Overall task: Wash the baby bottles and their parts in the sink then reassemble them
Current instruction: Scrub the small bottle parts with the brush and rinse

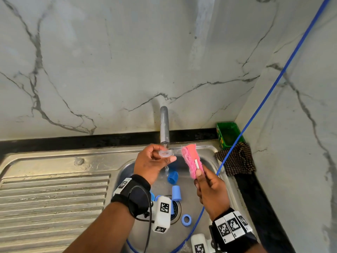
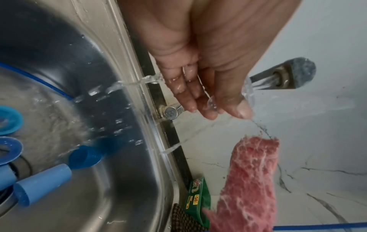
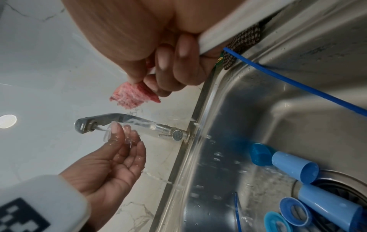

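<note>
My left hand point(image 1: 155, 161) pinches a clear silicone nipple point(image 1: 165, 153) between thumb and fingers, right under the running tap point(image 1: 164, 125). Water runs over the nipple point(image 3: 110, 131) and the wet fingers point(image 2: 198, 97) and falls into the steel sink point(image 1: 207, 149). To its right, my right hand point(image 1: 207, 187) grips the white handle point(image 3: 228, 31) of a pink sponge brush point(image 1: 191, 159), held upright and apart from the nipple. Blue bottle parts lie on the sink floor: a dark blue cap point(image 1: 172, 177), a light blue cap point(image 1: 176, 193) and a blue ring point(image 1: 186, 220).
A ribbed steel drainboard point(image 1: 54, 198) stretches left of the basin. At the back right corner stand a green soap box point(image 1: 229, 134) and a checked cloth point(image 1: 237, 157). A blue cable point(image 1: 273, 84) runs down from the upper right into the sink. Marble walls close the back and right.
</note>
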A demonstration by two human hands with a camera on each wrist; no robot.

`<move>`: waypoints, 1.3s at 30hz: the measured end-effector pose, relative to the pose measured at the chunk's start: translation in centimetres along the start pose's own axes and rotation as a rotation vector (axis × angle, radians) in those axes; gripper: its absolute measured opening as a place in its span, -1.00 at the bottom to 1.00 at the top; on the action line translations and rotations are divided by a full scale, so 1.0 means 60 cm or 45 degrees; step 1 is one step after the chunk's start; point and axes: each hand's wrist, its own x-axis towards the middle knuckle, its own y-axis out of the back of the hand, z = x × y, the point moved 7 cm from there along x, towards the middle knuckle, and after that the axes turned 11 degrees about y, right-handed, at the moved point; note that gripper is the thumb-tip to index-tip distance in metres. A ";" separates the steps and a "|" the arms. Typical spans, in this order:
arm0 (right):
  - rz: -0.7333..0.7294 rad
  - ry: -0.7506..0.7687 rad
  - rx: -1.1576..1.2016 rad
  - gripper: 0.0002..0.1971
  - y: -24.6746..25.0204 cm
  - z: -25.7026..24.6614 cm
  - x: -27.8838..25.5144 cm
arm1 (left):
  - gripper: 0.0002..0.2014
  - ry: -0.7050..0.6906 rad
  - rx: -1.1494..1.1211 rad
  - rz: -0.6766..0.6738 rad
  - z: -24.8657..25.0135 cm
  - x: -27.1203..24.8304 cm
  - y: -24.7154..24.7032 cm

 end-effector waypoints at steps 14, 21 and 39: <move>0.015 -0.022 -0.045 -0.71 0.014 -0.002 -0.018 | -0.73 0.094 -0.133 -0.019 -0.010 -0.016 -0.002; 0.013 -0.050 -0.023 -0.73 0.008 0.018 -0.011 | -0.79 0.150 -0.248 -0.078 -0.026 -0.001 -0.006; -0.041 -0.159 -0.084 -0.73 0.004 0.093 0.024 | -0.86 0.015 0.024 -0.059 -0.046 0.029 -0.010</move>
